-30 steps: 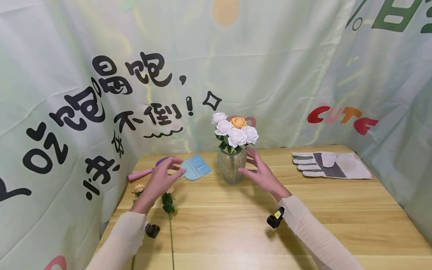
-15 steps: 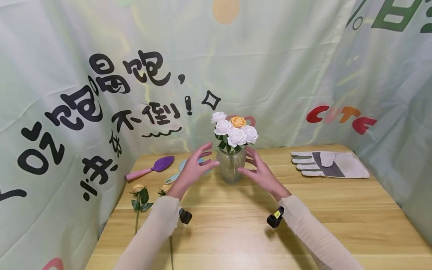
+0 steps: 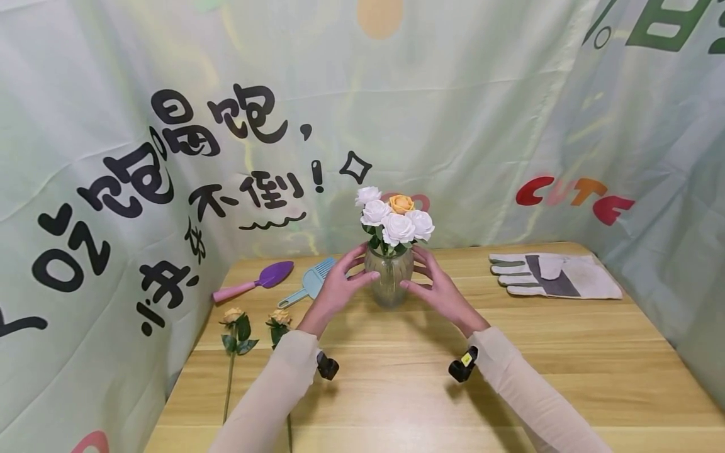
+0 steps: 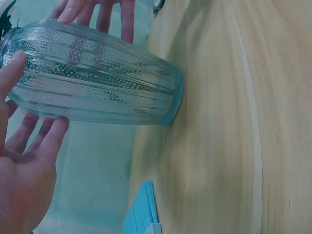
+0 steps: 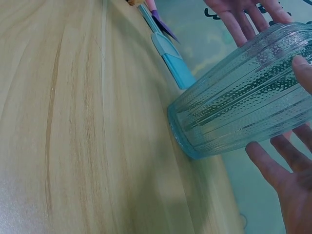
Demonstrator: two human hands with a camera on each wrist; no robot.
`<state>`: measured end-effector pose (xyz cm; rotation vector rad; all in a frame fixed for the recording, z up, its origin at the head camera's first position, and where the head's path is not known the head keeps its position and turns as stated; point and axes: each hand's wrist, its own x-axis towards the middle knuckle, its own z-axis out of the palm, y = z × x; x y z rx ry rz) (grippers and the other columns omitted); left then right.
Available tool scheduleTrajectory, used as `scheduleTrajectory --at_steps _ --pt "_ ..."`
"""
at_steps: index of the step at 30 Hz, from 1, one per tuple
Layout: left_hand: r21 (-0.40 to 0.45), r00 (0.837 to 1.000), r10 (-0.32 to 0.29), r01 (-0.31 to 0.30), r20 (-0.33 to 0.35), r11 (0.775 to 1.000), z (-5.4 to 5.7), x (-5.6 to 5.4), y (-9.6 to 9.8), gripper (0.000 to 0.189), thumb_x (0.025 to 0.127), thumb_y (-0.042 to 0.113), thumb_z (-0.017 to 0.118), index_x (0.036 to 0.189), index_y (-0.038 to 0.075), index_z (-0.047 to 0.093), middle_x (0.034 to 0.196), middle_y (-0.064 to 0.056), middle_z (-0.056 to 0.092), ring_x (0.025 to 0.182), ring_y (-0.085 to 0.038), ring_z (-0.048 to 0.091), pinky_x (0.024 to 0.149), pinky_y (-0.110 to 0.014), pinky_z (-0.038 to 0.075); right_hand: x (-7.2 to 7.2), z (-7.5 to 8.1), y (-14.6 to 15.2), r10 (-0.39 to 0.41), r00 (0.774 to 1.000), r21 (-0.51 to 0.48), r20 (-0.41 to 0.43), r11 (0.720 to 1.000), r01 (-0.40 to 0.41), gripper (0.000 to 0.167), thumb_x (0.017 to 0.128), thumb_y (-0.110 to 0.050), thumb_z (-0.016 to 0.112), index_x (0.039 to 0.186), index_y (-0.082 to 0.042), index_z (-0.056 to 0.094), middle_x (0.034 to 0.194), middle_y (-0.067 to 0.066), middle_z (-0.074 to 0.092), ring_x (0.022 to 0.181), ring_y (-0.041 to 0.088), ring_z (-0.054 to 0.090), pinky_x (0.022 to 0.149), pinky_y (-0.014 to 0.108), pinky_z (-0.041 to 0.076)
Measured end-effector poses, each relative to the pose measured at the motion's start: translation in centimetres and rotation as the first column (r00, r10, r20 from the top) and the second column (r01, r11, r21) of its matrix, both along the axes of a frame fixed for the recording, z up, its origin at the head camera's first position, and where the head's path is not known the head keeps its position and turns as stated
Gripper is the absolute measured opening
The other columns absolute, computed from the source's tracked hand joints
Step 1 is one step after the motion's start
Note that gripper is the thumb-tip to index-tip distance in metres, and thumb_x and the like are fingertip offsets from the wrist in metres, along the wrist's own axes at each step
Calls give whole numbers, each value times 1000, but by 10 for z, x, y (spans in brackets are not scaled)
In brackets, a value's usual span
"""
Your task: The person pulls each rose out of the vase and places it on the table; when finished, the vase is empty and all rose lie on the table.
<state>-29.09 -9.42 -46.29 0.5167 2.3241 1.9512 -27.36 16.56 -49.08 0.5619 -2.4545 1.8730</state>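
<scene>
A ribbed clear glass vase (image 3: pixel 389 283) stands upright on the wooden table, holding white roses (image 3: pixel 399 230) and one orange rose (image 3: pixel 401 204). From its left side my left hand (image 3: pixel 342 283) curves around the glass, thumb in front and fingers toward the back. On the opposite side my right hand (image 3: pixel 438 286) does the same. Both wrist views show fingertips at the sides of the vase (image 4: pixel 97 73), with a gap between palms and glass. How firmly they press cannot be told. In the right wrist view the base of the vase (image 5: pixel 195 131) meets the tabletop.
At the back left lie a purple trowel (image 3: pixel 275 274) with a pink handle and a light blue dustpan-shaped tool (image 3: pixel 311 280). Two loose orange roses lie nearer, one rose (image 3: pixel 232 316) further left than the other rose (image 3: pixel 279 318). A work glove (image 3: pixel 557 277) lies at the right.
My left hand has moved right, from above the trowel and blue tool to the left side of the vase. My right hand stays at the vase, and the vase has not visibly moved.
</scene>
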Motion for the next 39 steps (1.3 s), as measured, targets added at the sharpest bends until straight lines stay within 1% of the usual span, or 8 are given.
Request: scheduleTrajectory --at_steps 4,9,14,19,26,29,36,39 --pt "-7 1000 4 -4 -7 1000 1 2 0 75 101 20 82 167 18 46 172 -7 45 154 -33 50 125 -45 51 0 0 0 0 1000 3 -3 1000 0 86 104 -19 77 172 -23 25 176 18 34 152 48 47 118 63 53" --pt "-18 1000 1 -1 -2 1000 2 6 1 75 101 21 82 167 19 46 171 -6 45 154 -32 50 124 -43 52 4 1 3 6 1000 15 -8 1000 -6 86 105 -21 76 173 -19 23 175 22 33 153 50 46 118 63 53" --pt "-7 1000 -4 4 -3 1000 3 14 5 74 99 20 83 165 17 48 169 -7 48 153 -33 51 122 -42 54 12 3 9 5 1000 25 1 1000 -5 87 106 -21 76 174 -16 21 174 24 33 153 50 45 119 63 52" --pt "3 1000 -11 11 2 1000 2 25 10 72 99 18 83 163 17 50 168 -6 50 152 -32 52 121 -40 54 23 2 16 3 1000 39 0 999 -3 86 107 -19 74 173 -12 20 174 26 32 153 51 44 118 62 53" --pt "30 1000 -32 32 -2 999 1 43 19 71 99 15 83 163 15 51 168 -7 49 152 -33 52 122 -41 53 41 1 25 4 1000 25 3 1000 -4 84 106 -14 74 171 -8 22 173 27 33 153 52 44 117 53 55" --pt "32 1000 -27 27 -2 999 1 49 22 71 99 15 83 162 15 52 167 -7 49 151 -33 53 122 -43 53 47 1 28 0 1000 22 5 1000 0 83 105 -13 75 170 -8 24 172 27 34 154 52 43 117 50 56" --pt "25 1000 -23 23 0 999 2 58 26 69 99 17 84 161 18 53 166 -7 50 150 -34 54 121 -49 53 56 0 31 2 1000 2 0 1000 -2 82 105 -11 74 170 -5 24 172 28 32 156 53 38 114 36 59" --pt "23 1000 -27 27 1 999 2 60 26 69 98 16 84 161 18 54 166 -7 50 150 -34 54 122 -50 53 57 0 32 -2 1000 -3 2 1000 2 83 105 -11 75 169 -4 24 172 29 32 155 53 39 115 37 59"
